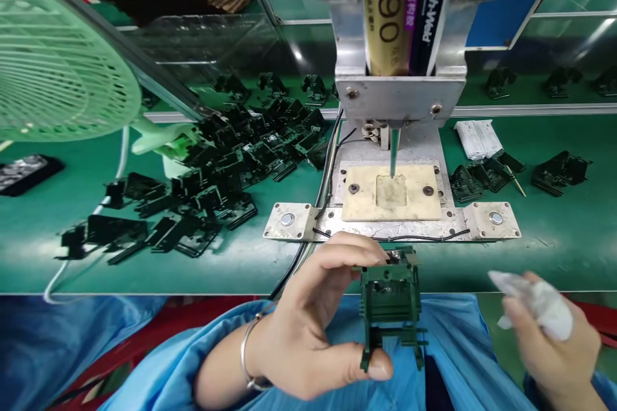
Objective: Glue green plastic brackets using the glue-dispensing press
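Observation:
In my left hand (318,327) is a dark green plastic frame part (391,298), gripped by its left side between thumb and fingers, in front of the bench edge. My right hand (554,340) is off to the lower right, closed on a crumpled white wipe (544,305) and slightly blurred. Beyond my left hand stands a glue dispensing machine (400,99) with a Scotch-Weld cartridge (400,13). Its nozzle (394,151) points down at a cream fixture block (351,209). Round buttons (287,219) sit at either end of the base.
Many similar dark green parts (241,157) are heaped on the left of the green bench (289,270). A light green fan (62,64) rises at the left. White packets (478,139) and several more parts (560,172) lie at right. Black cables (330,167) run beside the machine.

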`<state>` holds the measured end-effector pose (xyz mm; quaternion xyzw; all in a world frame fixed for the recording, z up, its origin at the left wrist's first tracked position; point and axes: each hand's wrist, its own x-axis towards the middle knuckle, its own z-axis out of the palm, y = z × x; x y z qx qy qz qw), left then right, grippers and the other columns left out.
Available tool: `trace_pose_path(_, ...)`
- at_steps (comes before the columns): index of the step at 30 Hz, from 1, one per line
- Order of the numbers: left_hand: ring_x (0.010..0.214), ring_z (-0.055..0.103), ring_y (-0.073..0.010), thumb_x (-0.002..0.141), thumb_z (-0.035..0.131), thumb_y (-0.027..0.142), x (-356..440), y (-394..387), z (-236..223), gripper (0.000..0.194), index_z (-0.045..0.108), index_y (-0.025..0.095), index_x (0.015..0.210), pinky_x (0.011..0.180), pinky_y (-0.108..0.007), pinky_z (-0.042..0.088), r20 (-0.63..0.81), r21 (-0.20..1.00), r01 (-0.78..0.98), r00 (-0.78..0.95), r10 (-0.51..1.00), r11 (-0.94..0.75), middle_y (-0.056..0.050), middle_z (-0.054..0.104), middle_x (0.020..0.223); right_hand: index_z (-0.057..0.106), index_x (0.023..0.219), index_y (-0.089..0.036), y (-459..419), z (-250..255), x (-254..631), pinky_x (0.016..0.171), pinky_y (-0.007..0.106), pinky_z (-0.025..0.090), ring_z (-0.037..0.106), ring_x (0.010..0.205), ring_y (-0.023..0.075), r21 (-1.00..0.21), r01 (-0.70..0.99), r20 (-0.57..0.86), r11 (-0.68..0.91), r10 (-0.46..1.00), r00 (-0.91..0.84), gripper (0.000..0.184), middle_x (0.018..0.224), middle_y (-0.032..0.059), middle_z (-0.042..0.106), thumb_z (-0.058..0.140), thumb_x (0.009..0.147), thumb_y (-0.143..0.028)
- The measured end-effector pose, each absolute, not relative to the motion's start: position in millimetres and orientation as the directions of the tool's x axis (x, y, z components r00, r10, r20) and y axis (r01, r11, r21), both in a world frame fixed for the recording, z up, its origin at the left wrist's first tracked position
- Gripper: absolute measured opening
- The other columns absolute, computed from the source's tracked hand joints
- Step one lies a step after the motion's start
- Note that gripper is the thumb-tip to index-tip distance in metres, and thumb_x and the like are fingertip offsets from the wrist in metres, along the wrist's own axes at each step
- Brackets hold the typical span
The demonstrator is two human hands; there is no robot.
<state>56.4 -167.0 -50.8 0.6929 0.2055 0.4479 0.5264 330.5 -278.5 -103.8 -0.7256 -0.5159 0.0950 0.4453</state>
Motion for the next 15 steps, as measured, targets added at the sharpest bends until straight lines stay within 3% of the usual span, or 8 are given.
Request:
trace_pose_path(2, 0.103, 0.062, -0.0232, 0.080, 0.086, 0.033, 58.9, -168.5, -53.8, 0.060, 0.058, 0.026, 0.133, 0.094, -0.033, 0.057, 0.423, 0.904, -0.188, 0.526, 0.738, -0.384, -0.010, 0.060, 0.113, 0.062, 0.079, -0.026, -275.6, -91.6, 315.7, 0.053, 0.030, 0.050, 0.062, 0.053, 0.0184, -0.640, 0.738, 0.494, 0.213, 0.850, 0.182, 0.021, 0.065, -0.0001, 0.063, 0.072, 0.090, -0.039)
trace_pose_path(4, 0.101, 0.061, -0.0230, 0.079, 0.086, 0.032, 62.2, -167.8, -54.6, 0.061, 0.057, 0.024, 0.133, 0.092, -0.034, 0.057, 0.437, 0.896, -0.198, 0.547, 0.714, -0.398, -0.010, 0.060, 0.112, 0.059, 0.078, -0.026, -271.1, -75.8, 296.0, 0.047, 0.028, 0.046, 0.059, 0.048, 0.0164, -0.585, 0.709, 0.553, 0.394, 0.833, -0.007, 0.022, 0.062, -0.0016, 0.062, 0.069, 0.094, -0.037)
trace_pose_path(8, 0.101, 0.060, -0.0218, 0.077, 0.087, 0.026, 66.6, -163.2, -52.9, 0.065, 0.056, 0.022, 0.134, 0.093, -0.032, 0.056, 0.456, 0.887, -0.229, 0.574, 0.680, -0.401, -0.009, 0.059, 0.113, 0.052, 0.073, -0.024, -263.9, -66.3, 263.9, 0.046, 0.031, 0.037, 0.048, 0.046, 0.0155, -0.628, 0.674, 0.516, 0.389, 0.856, -0.014, 0.027, 0.058, -0.0013, 0.052, 0.057, 0.099, -0.027)
trace_pose_path(11, 0.102, 0.060, -0.0225, 0.077, 0.087, 0.026, 68.4, -162.4, -53.8, 0.064, 0.056, 0.023, 0.134, 0.094, -0.033, 0.057, 0.448, 0.891, -0.224, 0.568, 0.691, -0.394, -0.010, 0.060, 0.113, 0.051, 0.077, -0.023, -256.4, -74.0, 253.9, 0.050, 0.031, 0.037, 0.046, 0.050, 0.0151, -0.574, 0.625, 0.582, 0.529, 0.800, -0.142, 0.023, 0.061, -0.0011, 0.051, 0.044, 0.097, -0.014)
trace_pose_path(15, 0.100, 0.063, -0.0237, 0.077, 0.087, 0.026, 64.9, -164.4, -59.3, 0.061, 0.058, 0.024, 0.130, 0.093, -0.036, 0.058, 0.439, 0.894, -0.180, 0.535, 0.722, -0.410, -0.010, 0.062, 0.111, 0.046, 0.074, -0.023, -237.7, -73.8, 254.4, 0.046, 0.030, 0.031, 0.042, 0.048, 0.0141, -0.527, 0.698, 0.564, 0.485, 0.814, -0.140, 0.025, 0.058, -0.0022, 0.046, 0.044, 0.095, -0.011)
